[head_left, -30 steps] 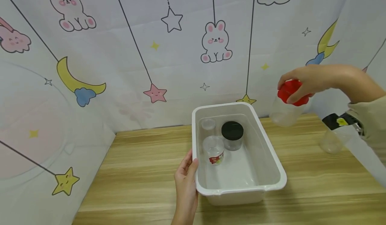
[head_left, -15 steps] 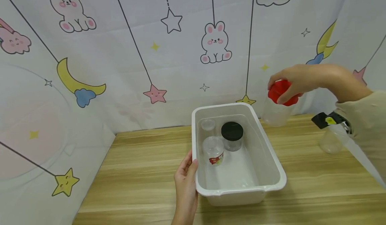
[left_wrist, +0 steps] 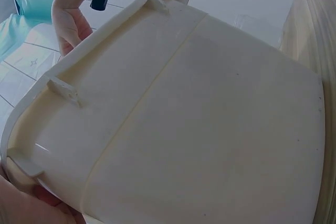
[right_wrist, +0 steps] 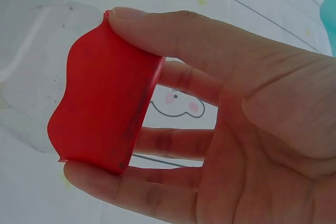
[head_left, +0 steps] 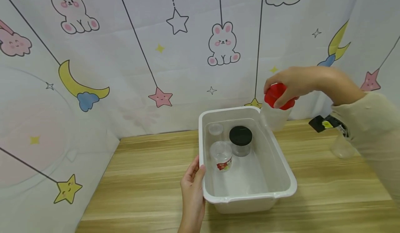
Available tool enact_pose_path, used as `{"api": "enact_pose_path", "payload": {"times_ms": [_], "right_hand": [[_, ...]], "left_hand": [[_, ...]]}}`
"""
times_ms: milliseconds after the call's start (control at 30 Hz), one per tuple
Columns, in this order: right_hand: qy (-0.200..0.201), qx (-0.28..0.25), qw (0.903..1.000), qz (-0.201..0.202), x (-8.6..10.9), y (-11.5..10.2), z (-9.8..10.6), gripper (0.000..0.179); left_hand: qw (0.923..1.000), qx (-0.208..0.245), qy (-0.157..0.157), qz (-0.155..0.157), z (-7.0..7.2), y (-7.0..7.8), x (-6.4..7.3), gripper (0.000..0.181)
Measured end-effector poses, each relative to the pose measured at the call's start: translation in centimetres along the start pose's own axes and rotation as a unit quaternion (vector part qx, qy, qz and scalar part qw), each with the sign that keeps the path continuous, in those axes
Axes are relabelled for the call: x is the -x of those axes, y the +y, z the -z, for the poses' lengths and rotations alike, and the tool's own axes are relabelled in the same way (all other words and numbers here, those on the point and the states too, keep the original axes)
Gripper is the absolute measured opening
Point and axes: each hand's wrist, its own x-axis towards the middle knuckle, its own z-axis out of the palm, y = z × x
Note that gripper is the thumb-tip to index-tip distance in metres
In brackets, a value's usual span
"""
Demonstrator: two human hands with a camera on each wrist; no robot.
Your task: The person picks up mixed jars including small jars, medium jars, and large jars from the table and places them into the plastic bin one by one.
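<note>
A white plastic tub (head_left: 250,205) stands on the wooden table, its long side running away from me. My left hand (head_left: 193,188) grips its left rim, thumb at the rim and fingers against the outer wall; the left wrist view shows the tub's outer wall (left_wrist: 210,119) close up. My right hand (head_left: 292,83) holds a clear plastic jar (head_left: 276,117) by its wavy-edged red lid (right_wrist: 102,93), thumb and fingers around the lid's sides. The jar hangs upright at the tub's far right rim, overlapping it in the head view.
Inside the tub stand a jar with a black lid (head_left: 240,135), a clear jar with a red label (head_left: 221,155) and a small clear container (head_left: 215,130). Another clear jar (head_left: 342,148) stands on the table (head_left: 150,174) at right, partly behind the sleeve. A cartoon-print curtain (head_left: 187,69) hangs behind.
My right hand has moved left with the red-lidded jar, from over the table to the tub's far right corner. The left hand and the tub have stayed in place.
</note>
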Motion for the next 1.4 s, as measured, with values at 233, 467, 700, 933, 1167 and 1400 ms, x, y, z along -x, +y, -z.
{"api": "enact_pose_path", "payload": {"times_ms": [233, 467, 700, 933, 1167, 1400], "right_hand": [[-0.005, -0.011, 0.9999, 0.006, -0.5, -0.9, -0.1, 0.049], [-0.004, 0.003, 0.9998, 0.018, -1.3, -2.0, -0.5, 0.049], [-0.008, 0.007, 0.9996, 0.027, -1.9, -2.9, -1.1, 0.046], [-0.011, 0.006, 0.9994, 0.032, -2.3, -3.5, -1.7, 0.044], [-0.03, 0.005, 0.9989, 0.036, -2.9, -4.1, -2.6, 0.043], [-0.042, 0.006, 0.9987, 0.03, -3.5, -4.7, -3.6, 0.04]], "left_hand": [[1.0, 0.001, 0.001, 0.003, 0.0, 0.0, 0.0, 0.042], [1.0, -0.001, -0.002, 0.004, 0.0, 0.1, 0.1, 0.042], [1.0, 0.001, -0.003, 0.002, 0.0, 0.0, 0.0, 0.042], [1.0, 0.004, -0.005, -0.001, 0.0, 0.0, -0.1, 0.042], [0.9999, 0.006, -0.01, -0.004, 0.0, 0.0, -0.2, 0.042], [0.9999, 0.008, -0.01, -0.004, 0.0, -0.1, -0.2, 0.042]]}}
